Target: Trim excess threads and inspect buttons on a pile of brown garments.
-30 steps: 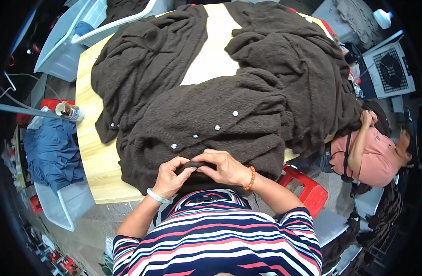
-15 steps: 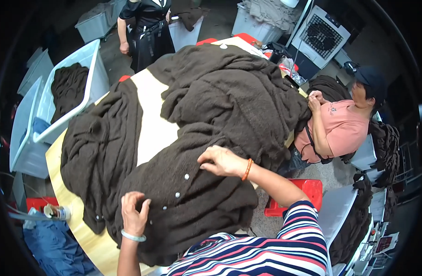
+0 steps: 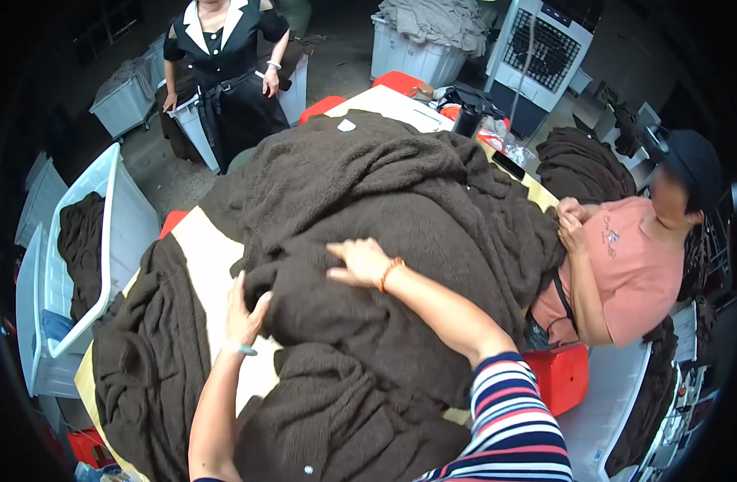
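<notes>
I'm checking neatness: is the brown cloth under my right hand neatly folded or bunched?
Bunched: brown cloth lies in uneven ridges beneath your right hand.

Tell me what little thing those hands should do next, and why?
Perhaps close the left hand gently on the brown cloth beside it. That hand is open at the cloth's edge, and the right hand is open over the same cloth, so neither seems to grip it.
</notes>
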{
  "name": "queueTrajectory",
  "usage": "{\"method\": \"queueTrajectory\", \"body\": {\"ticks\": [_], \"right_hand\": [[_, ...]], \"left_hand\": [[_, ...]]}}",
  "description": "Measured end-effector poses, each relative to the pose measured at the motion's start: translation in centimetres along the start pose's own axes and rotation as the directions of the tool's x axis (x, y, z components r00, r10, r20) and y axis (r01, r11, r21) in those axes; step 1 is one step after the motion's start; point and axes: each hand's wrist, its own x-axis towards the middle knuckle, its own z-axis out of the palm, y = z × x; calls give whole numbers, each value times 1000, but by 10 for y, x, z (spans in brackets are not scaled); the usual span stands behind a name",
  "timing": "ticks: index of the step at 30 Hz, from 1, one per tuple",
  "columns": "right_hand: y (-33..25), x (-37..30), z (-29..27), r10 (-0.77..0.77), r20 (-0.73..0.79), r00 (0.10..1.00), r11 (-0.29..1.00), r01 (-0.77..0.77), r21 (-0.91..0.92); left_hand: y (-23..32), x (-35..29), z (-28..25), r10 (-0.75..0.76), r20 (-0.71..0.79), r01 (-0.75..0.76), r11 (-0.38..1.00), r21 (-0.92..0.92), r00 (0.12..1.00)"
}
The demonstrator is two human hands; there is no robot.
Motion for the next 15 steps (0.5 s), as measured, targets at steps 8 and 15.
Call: {"method": "queueTrajectory", "body": {"ticks": [8,15], "right_hand": [[78,29,-102,-277,-535,798,956,285,-69],[221,141,-87,339,-223,914,920,-272,284]], "left_hand": [[0,48,88,-61,435,-101,935,341,899],[15,87,81,-173,447,435,678,-593,878]]}}
